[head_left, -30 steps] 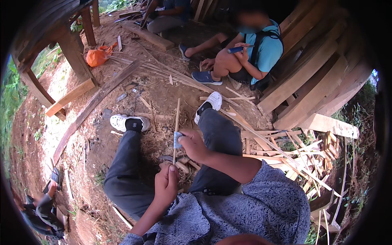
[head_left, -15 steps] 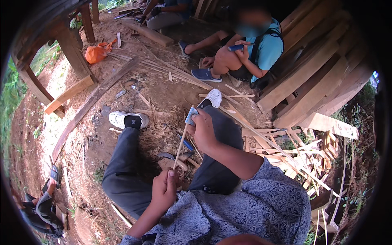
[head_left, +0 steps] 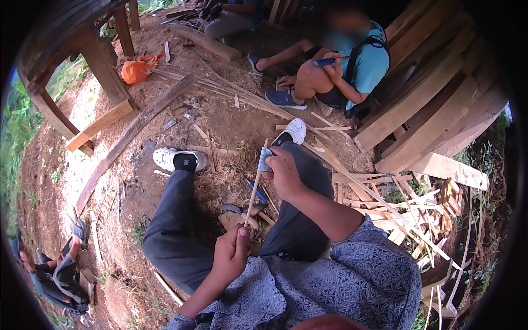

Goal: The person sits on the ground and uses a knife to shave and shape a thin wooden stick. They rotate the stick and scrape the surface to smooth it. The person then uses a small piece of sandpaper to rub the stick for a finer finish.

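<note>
My left hand (head_left: 230, 254) is closed round the near end of a thin pale wooden stick (head_left: 255, 195), its thumb on top. The stick slants up and away between my knees. Near its far end, my right hand (head_left: 284, 171) pinches a small folded blue-and-white printed sheet (head_left: 264, 159) against the stick; whether it is paper or sandpaper I cannot tell. A short length of stick sticks out beyond the sheet. On the ground below lie a blue-handled tool (head_left: 257, 191) and a dark blade (head_left: 229, 208) beside wood offcuts.
A person in a light blue shirt (head_left: 372, 69) sits opposite, holding a blue-handled tool (head_left: 324, 62). Long strips (head_left: 231, 91) cross the ground. Split wood (head_left: 410, 212) is heaped at right, below leaning planks (head_left: 421, 104). An orange bag (head_left: 135, 71) lies far left.
The folded sheet and my right hand have slid a little down the stick toward my left hand, so more of the far tip shows. The whole view has shifted slightly.
</note>
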The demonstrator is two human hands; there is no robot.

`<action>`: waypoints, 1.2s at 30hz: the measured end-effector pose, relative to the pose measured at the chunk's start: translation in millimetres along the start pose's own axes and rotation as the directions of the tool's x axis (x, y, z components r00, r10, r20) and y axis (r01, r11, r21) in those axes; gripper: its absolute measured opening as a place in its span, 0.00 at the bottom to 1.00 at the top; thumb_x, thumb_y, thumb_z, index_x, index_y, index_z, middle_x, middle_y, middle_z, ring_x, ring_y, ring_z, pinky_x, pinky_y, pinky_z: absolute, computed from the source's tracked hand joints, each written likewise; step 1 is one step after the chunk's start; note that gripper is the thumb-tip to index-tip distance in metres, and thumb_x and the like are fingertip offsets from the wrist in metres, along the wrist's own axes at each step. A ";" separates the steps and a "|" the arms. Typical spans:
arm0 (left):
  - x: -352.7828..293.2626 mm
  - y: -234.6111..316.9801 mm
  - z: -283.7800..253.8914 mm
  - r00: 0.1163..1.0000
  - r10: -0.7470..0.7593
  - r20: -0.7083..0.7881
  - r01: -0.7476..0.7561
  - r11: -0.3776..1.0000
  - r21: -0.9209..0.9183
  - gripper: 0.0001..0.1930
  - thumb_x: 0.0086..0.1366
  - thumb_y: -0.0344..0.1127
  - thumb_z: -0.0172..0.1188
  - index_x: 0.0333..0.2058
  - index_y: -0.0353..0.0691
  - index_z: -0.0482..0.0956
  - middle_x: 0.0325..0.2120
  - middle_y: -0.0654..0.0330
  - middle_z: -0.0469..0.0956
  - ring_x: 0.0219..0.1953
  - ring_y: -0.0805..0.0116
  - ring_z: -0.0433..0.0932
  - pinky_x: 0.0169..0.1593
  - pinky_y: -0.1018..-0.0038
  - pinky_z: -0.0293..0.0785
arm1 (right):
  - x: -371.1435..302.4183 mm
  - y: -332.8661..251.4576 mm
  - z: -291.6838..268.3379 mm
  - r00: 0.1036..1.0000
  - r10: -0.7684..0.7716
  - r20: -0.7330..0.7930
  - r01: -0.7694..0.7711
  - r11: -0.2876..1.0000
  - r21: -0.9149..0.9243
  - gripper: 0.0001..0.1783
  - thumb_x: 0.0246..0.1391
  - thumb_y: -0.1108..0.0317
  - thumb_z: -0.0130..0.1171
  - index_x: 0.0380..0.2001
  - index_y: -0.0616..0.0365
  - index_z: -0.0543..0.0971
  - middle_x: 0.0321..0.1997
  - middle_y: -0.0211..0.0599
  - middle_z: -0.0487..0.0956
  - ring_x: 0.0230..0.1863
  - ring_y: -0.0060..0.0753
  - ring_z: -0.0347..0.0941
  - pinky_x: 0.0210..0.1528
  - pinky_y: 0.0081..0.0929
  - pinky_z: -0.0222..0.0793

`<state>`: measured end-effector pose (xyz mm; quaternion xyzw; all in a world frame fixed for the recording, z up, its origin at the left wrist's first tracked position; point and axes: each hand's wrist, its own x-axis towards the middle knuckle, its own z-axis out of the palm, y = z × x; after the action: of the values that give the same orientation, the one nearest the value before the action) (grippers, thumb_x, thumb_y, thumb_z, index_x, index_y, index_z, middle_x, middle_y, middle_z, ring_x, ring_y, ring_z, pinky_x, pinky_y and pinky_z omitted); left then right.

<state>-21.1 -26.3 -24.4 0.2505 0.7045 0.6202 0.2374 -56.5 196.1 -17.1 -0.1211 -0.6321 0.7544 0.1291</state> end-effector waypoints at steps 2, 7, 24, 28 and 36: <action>5.7 3.9 -3.2 0.998 -0.066 0.005 0.066 0.987 -0.143 0.21 0.77 0.43 0.39 0.24 0.39 0.65 0.15 0.66 0.65 0.18 0.78 0.62 0.24 0.76 0.61 | -5.2 10.9 3.8 0.996 0.091 0.001 -0.090 0.995 0.051 0.06 0.55 0.70 0.45 0.29 0.59 0.71 0.19 0.24 0.63 0.19 0.15 0.54 0.22 0.22 0.49; 14.2 -4.2 -4.3 1.000 0.005 -0.014 -0.006 0.993 -0.120 0.22 0.78 0.44 0.38 0.23 0.41 0.63 0.16 0.68 0.63 0.19 0.80 0.59 0.24 0.78 0.58 | -23.7 15.0 21.7 0.979 -0.051 0.195 0.084 0.983 -0.163 0.06 0.55 0.68 0.47 0.29 0.57 0.72 0.21 0.23 0.65 0.21 0.13 0.57 0.24 0.20 0.54; 1.3 -5.2 -0.2 0.996 -0.039 0.078 0.038 0.999 0.022 0.21 0.76 0.40 0.41 0.23 0.36 0.68 0.13 0.60 0.68 0.17 0.72 0.69 0.24 0.72 0.66 | -2.3 4.6 1.9 0.996 0.066 -0.067 -0.065 0.998 0.022 0.06 0.56 0.68 0.43 0.27 0.56 0.68 0.17 0.23 0.59 0.17 0.16 0.50 0.21 0.23 0.46; 6.1 -2.8 2.5 1.000 -0.011 0.025 0.012 0.999 -0.040 0.21 0.76 0.40 0.41 0.23 0.36 0.68 0.13 0.62 0.66 0.16 0.74 0.67 0.23 0.72 0.64 | -0.4 -3.4 -0.6 0.999 0.014 -0.037 -0.011 0.998 0.070 0.07 0.55 0.68 0.44 0.25 0.55 0.68 0.18 0.23 0.61 0.17 0.16 0.50 0.21 0.23 0.48; 5.3 -5.3 8.1 0.998 0.032 0.059 -0.029 0.998 -0.055 0.21 0.77 0.40 0.40 0.24 0.37 0.67 0.13 0.65 0.65 0.17 0.78 0.64 0.23 0.74 0.61 | -2.1 2.6 -3.7 0.999 -0.042 0.027 0.042 0.999 0.001 0.07 0.55 0.69 0.45 0.28 0.57 0.73 0.22 0.23 0.66 0.22 0.15 0.60 0.22 0.19 0.54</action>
<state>-20.2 -17.2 -30.8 0.2733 0.6760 0.6348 0.2558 -53.4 198.3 -20.3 -0.0975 -0.6362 0.7531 0.1364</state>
